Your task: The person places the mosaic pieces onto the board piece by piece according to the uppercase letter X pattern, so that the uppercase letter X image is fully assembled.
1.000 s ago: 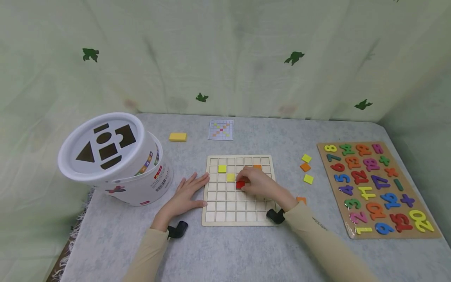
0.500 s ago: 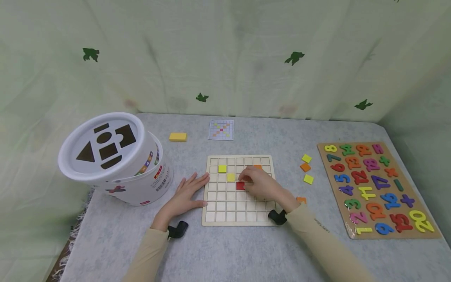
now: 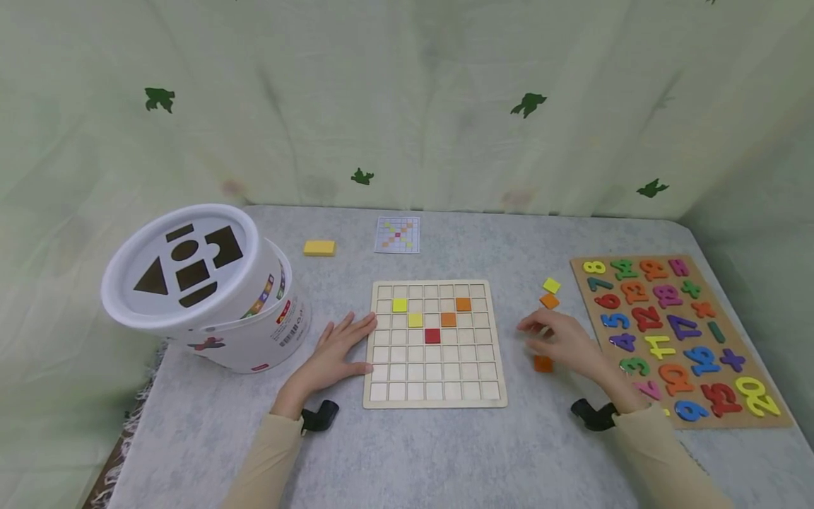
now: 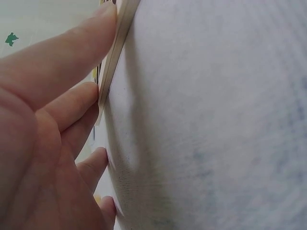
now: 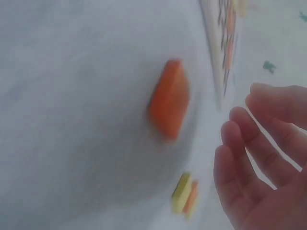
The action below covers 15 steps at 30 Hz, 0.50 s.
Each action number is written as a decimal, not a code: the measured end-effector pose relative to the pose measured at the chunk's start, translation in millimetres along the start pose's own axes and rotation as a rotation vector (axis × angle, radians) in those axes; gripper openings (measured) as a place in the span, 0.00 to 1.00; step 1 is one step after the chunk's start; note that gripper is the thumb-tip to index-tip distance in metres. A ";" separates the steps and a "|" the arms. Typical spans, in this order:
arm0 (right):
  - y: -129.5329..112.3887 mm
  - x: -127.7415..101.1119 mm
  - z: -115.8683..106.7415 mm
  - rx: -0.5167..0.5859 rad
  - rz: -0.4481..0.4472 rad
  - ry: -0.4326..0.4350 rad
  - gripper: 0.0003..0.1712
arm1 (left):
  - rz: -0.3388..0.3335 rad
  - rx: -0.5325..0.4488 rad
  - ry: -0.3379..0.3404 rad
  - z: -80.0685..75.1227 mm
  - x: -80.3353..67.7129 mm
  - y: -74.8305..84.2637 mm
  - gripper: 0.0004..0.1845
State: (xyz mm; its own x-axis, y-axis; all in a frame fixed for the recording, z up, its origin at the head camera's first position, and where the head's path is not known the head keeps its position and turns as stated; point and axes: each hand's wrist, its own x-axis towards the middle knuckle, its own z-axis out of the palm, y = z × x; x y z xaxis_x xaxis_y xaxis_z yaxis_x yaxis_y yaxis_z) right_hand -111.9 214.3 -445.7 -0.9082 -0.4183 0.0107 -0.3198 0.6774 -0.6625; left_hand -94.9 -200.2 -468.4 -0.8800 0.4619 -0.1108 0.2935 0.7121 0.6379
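Right hand, above grey table, orange tile just beside it

The head view looks forward and down over the table; close, low wrist views share the board.

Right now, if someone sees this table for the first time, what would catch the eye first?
Probably the big white bucket at the left, with dark holes in its lid. Next comes the board of bright numbers at the right. Between them, the left hand touches the pale wooden grid, where a red tile stands out.
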 end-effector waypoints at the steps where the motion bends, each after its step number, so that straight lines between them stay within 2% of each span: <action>1: 4.0 -4.9 -2.1 -0.007 0.009 0.000 0.12 | -0.001 0.004 -0.001 -0.1 0.2 0.1 0.43; 7: 18.2 -24.6 -7.1 -0.026 0.046 -0.037 0.13 | -0.003 0.011 -0.001 -1.2 0.9 1.2 0.43; 15: 16.5 -32.8 -0.1 -0.087 0.016 -0.090 0.16 | -0.001 0.002 0.002 -1.9 -0.5 3.3 0.42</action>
State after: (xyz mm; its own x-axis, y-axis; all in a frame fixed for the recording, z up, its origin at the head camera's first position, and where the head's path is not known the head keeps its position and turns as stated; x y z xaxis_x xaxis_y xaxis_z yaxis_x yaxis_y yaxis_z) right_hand -87.4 239.3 -456.9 -0.8870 -0.4567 -0.0690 -0.3310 0.7327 -0.5947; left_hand -94.2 -199.1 -464.8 -0.8810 0.4601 -0.1103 0.2932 0.7139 0.6360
